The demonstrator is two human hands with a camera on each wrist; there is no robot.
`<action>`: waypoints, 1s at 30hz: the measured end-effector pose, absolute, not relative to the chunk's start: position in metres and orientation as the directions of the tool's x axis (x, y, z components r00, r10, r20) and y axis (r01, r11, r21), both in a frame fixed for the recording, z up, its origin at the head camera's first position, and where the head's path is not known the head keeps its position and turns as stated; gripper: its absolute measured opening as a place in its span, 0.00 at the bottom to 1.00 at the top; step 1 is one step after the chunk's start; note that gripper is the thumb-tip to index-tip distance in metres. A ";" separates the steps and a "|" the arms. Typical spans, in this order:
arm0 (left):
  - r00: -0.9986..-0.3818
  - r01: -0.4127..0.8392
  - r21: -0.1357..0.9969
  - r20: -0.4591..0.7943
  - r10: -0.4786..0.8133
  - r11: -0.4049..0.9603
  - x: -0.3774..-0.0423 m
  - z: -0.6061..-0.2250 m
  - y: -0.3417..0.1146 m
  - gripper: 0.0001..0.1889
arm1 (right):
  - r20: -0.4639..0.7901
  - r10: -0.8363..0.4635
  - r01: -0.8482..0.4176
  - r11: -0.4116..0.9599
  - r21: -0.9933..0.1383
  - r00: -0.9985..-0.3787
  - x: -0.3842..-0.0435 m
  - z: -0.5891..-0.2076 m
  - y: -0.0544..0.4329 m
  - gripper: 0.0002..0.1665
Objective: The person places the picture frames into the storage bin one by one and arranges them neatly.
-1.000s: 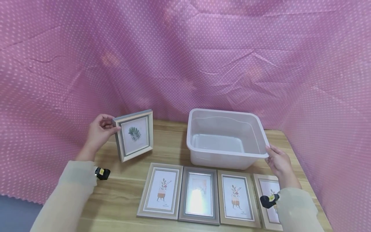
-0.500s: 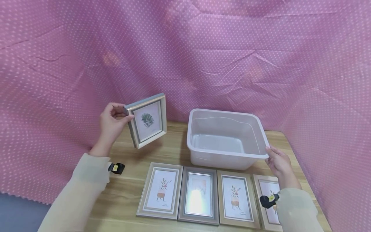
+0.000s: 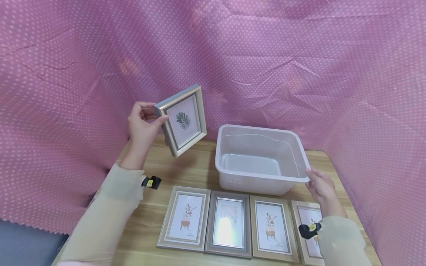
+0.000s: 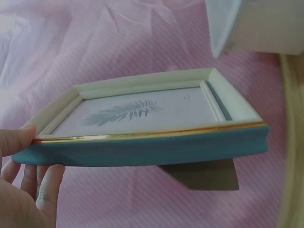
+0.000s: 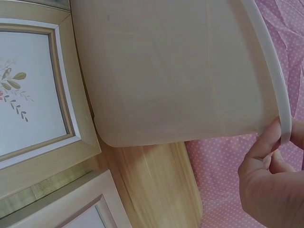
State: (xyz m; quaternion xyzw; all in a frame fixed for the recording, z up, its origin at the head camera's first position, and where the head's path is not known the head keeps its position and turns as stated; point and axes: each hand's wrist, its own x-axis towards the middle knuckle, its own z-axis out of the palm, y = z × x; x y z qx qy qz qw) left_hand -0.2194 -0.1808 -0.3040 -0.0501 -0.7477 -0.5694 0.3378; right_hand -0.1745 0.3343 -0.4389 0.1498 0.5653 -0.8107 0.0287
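My left hand (image 3: 143, 123) pinches the left edge of a cream picture frame (image 3: 184, 121) with a green leaf print, thumb on the front and fingers behind. The frame is raised above the table and tilted. In the left wrist view its blue-green side (image 4: 142, 153) with a gold line faces me, and a brown stand flap (image 4: 206, 174) sticks out from its back. At the right, my right hand (image 3: 322, 186) grips the front right corner of the rim of a white plastic tub (image 3: 253, 184). The tub stands on the table with nothing inside it.
Several picture frames lie face up in a row before the tub: a beige one (image 3: 166, 225), a grey one (image 3: 210, 221), another beige one (image 3: 254, 225) and one partly hidden under the right sleeve (image 3: 344, 240). Pink dotted cloth (image 3: 213, 66) hangs behind the wooden table (image 3: 143, 210).
My left hand has carried the leaf-print picture frame up and to the right, closer to the tub, tilting it more. My right hand and the tub have stayed in place.
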 end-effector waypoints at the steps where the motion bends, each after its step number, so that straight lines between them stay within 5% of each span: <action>1: -0.760 0.469 0.813 0.570 -0.310 0.346 -0.220 -0.301 -0.178 0.24 | -0.277 0.122 0.217 -0.361 -0.907 -0.953 -0.175 -0.439 0.334 0.11; 14: -0.671 0.608 0.734 0.679 -0.299 0.303 -0.225 -0.273 -0.128 0.21 | -0.266 0.120 0.202 -0.386 -0.900 -0.956 -0.177 -0.438 0.334 0.07; 30: -0.716 0.599 0.768 0.641 -0.277 0.227 -0.226 -0.266 -0.068 0.21 | -0.273 0.098 0.211 -0.412 -0.886 -0.957 -0.179 -0.439 0.335 0.10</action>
